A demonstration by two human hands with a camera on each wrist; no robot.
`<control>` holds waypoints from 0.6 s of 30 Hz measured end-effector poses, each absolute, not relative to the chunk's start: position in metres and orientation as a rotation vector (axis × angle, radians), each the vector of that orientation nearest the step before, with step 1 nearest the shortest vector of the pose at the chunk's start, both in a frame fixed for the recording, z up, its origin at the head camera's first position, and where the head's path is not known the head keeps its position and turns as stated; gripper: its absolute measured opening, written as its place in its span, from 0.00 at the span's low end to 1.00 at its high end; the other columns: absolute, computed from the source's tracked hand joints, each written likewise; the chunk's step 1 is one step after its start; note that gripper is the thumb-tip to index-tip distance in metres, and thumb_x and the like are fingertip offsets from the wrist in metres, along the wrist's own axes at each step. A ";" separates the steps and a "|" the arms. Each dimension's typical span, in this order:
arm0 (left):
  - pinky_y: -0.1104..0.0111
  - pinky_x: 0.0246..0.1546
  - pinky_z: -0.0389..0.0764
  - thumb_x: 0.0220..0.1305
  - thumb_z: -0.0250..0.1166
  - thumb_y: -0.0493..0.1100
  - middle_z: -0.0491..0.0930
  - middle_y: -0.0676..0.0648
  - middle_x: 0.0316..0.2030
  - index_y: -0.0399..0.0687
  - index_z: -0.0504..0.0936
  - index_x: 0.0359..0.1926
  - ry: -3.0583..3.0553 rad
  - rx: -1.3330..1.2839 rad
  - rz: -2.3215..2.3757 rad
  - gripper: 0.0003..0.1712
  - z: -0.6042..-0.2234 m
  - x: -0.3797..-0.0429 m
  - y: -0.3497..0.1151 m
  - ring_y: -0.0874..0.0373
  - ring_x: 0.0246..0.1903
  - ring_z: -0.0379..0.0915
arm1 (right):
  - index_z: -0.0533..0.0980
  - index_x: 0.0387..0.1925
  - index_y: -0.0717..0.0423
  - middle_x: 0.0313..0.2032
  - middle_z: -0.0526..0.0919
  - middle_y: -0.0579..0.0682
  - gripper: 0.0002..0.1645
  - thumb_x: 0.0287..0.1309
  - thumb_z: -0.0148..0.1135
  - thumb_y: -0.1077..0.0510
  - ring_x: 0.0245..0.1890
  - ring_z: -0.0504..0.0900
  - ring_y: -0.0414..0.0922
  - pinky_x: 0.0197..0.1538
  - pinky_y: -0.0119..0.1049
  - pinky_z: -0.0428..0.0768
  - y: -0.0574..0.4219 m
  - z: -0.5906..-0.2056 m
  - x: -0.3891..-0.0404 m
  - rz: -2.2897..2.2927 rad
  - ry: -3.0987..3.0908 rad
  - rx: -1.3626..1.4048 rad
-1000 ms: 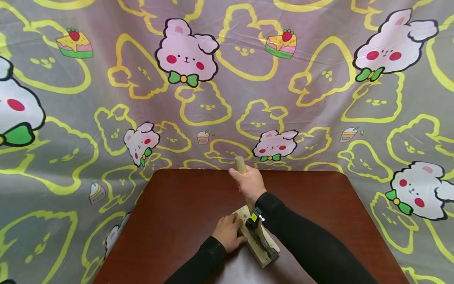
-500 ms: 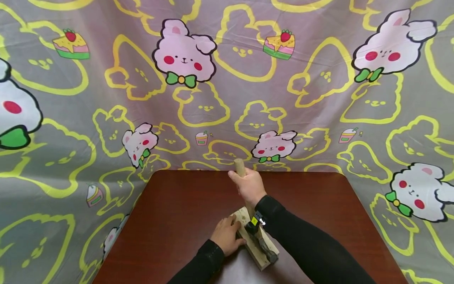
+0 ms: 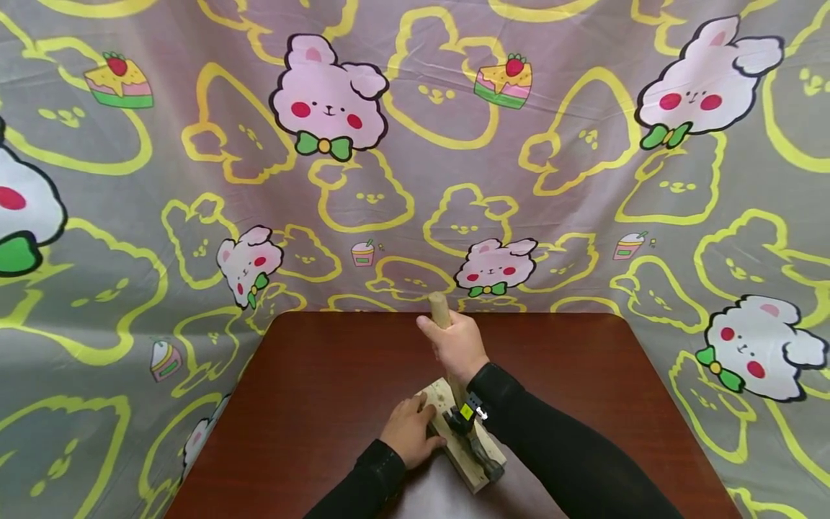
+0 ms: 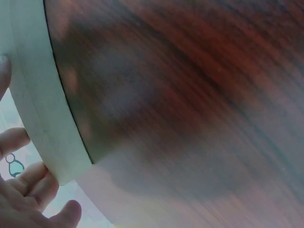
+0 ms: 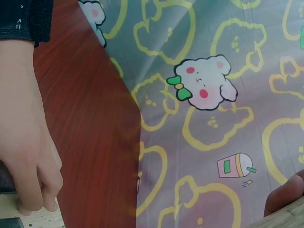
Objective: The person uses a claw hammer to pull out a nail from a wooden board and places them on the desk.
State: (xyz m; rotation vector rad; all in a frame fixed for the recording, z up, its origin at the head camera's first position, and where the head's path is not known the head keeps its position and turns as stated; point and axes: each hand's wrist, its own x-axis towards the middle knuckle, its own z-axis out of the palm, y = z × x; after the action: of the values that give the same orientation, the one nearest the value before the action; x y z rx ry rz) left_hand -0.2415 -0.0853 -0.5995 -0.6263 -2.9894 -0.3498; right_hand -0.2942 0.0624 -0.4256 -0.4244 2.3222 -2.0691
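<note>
In the head view, my right hand (image 3: 459, 346) grips the wooden handle of a hammer (image 3: 439, 310), whose top end sticks out above my thumb. The handle slants down toward me, and the dark metal hammer head (image 3: 491, 468) is at the near end of a pale wooden board (image 3: 468, 463). My left hand (image 3: 410, 432) holds the board's left edge, fingers on top and thumb near the side. The left wrist view shows the board's side (image 4: 42, 95) with fingertips against it. At lower right in the right wrist view, the handle (image 5: 289, 216) crosses below my right thumb. The wrist camera hides the handle's middle.
A reddish-brown table (image 3: 344, 375) lies under the board, glossy at its near side. Behind it and along both sides hangs a grey cloth (image 3: 389, 108) printed with white rabbits and yellow outlines. Its folds meet the table's far edge.
Both hands keep their holds on board and hammer. The board and hammer head have shifted slightly left and down in the head view, while the backdrop also drifts left.
</note>
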 end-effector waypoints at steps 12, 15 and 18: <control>0.54 0.58 0.69 0.53 0.68 0.67 0.70 0.39 0.62 0.55 0.79 0.44 -2.991 -0.584 -0.342 0.27 -0.605 -0.248 -0.085 0.46 0.55 0.70 | 0.71 0.23 0.58 0.15 0.70 0.52 0.25 0.60 0.65 0.43 0.17 0.71 0.48 0.21 0.39 0.71 0.076 -0.422 -0.280 -2.118 2.323 -0.485; 0.54 0.57 0.70 0.52 0.68 0.67 0.70 0.39 0.62 0.55 0.79 0.43 -2.992 -0.584 -0.336 0.27 -0.606 -0.248 -0.084 0.46 0.54 0.70 | 0.72 0.23 0.59 0.15 0.70 0.52 0.23 0.61 0.65 0.45 0.16 0.71 0.48 0.21 0.39 0.71 0.080 -0.421 -0.276 -2.129 2.304 -0.514; 0.53 0.56 0.70 0.52 0.68 0.67 0.71 0.39 0.61 0.55 0.79 0.43 -3.003 -0.588 -0.333 0.27 -0.605 -0.245 -0.082 0.46 0.54 0.70 | 0.72 0.23 0.58 0.15 0.70 0.52 0.21 0.61 0.65 0.47 0.17 0.70 0.47 0.21 0.38 0.70 0.084 -0.423 -0.271 -2.135 2.277 -0.527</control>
State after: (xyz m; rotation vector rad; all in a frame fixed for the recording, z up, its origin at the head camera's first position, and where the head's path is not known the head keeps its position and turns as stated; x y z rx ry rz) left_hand -0.2455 -0.0823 -0.6052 -0.5876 -3.0035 -0.3326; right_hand -0.2708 0.0842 -0.4227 -0.5270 2.2767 -2.1350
